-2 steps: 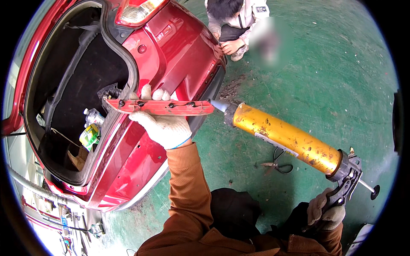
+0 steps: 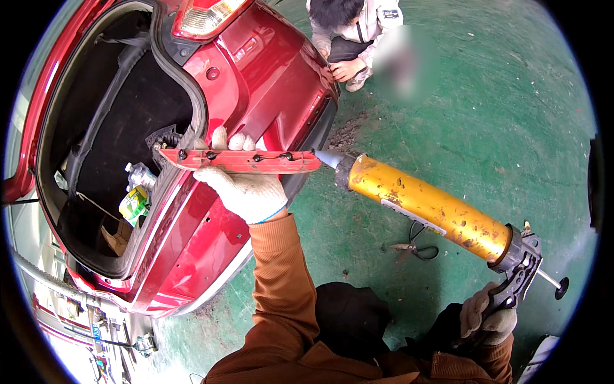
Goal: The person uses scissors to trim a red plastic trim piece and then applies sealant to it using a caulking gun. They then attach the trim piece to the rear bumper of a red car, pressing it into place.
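I've got the left hand (image 2: 246,197), in a white knit glove, pinching a long red strip (image 2: 281,165) between the thumb at its lower edge and fingers poking up past its upper edge. The strip sits level in front of the open trunk of a red car (image 2: 176,246), with a few black blobs (image 2: 211,155) dotted along it. My right hand (image 2: 489,318), gloved too, is curled tight round the grip of a beat-up yellow caulking gun (image 2: 428,205), down at lower right. The gun slants up to the left, and its pale nozzle (image 2: 329,158) ends right at the strip's right tip; can't tell from here if they actually touch. Inside the trunk there's a clear bottle (image 2: 142,176) just above a green and yellow tub (image 2: 133,203). Some dark-handled scissors (image 2: 404,246) lie on the green floor (image 2: 499,121) below the gun. Up top, another person (image 2: 355,38) in a light jacket is crouched by the car's corner, hands close to the bodywork.
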`<state>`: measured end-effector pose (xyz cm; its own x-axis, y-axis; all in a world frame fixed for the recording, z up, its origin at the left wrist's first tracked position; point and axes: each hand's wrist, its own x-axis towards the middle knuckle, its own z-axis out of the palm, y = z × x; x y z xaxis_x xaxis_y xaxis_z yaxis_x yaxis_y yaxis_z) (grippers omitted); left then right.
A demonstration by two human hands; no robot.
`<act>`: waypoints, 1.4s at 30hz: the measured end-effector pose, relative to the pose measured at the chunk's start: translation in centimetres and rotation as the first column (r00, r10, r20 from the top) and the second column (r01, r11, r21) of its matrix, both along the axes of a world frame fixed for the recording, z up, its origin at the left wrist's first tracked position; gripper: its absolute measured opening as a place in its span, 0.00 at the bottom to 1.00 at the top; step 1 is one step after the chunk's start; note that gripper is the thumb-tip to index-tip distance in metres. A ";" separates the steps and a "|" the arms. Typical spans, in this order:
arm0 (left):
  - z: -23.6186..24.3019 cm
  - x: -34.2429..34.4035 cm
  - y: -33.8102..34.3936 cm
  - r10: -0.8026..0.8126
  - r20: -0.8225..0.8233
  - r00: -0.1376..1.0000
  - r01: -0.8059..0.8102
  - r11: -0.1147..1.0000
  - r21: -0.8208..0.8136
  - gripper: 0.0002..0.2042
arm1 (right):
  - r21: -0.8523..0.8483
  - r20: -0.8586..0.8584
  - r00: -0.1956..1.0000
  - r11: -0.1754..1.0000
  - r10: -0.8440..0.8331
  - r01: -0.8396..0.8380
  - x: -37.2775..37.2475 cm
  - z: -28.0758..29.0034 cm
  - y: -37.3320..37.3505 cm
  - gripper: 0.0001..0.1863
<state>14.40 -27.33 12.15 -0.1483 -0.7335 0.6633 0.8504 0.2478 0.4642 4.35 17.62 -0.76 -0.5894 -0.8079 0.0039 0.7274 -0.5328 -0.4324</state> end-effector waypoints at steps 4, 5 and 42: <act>-0.5 -0.5 -0.4 0.081 -0.035 0.996 -0.080 0.996 0.031 0.34 | -0.011 -0.014 1.000 1.000 0.025 -0.026 -0.1 0.0 0.0 0.19; -0.7 -0.6 -0.5 0.091 -0.030 0.995 -0.089 0.995 0.049 0.34 | -0.014 -0.019 0.999 0.999 0.033 -0.033 -0.2 0.0 0.0 0.19; -1.4 -3.0 1.9 0.286 0.164 0.944 -0.288 0.958 -0.011 0.30 | 0.105 -0.211 0.977 0.994 0.033 -0.011 -0.5 -1.0 0.2 0.20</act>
<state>11.43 -25.40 10.70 -0.0351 -0.7695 0.6377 0.6568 0.4631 0.5951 3.83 17.82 -1.71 -0.5664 -0.8230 0.0436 0.6239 -0.4627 -0.6298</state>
